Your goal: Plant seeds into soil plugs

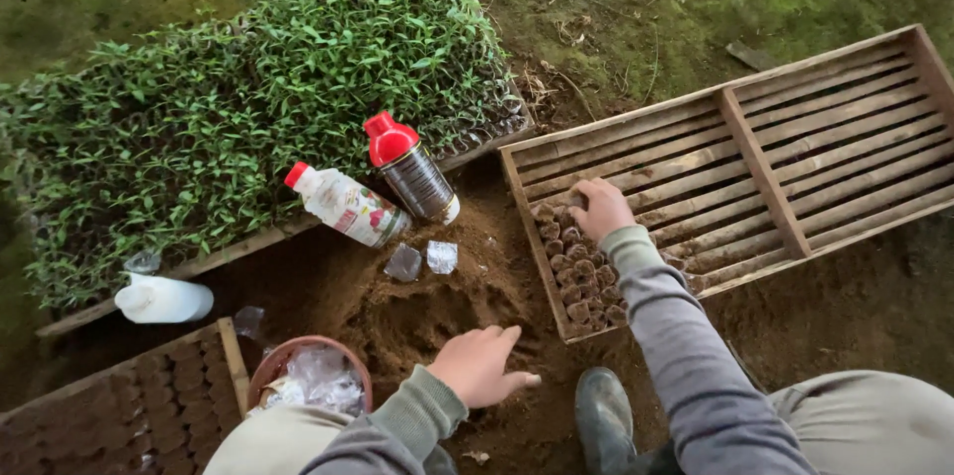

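right hand [599, 207]: curled on small brown soil plugs [581, 276], centre frame; crumbly, light, cup from sides | left hand [480, 364]: flat, open, empty on loose soil heap [417, 311]

Green seedlings [248, 97] fill one tray. Two bottles wear red caps: a white bottle [348, 205] with a pictured label and a dark, finely striped bottle [415, 172]. The slatted crate [795, 137] is pale brown wood, the soil [417, 316] brown, the sleeves [676, 336] grey.

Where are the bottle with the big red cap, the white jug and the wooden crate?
Bottle with the big red cap [415, 177], head view, on its dark middle.
White jug [167, 299], head view, on its side.
Wooden crate [763, 172], head view, on the middle crossbar.
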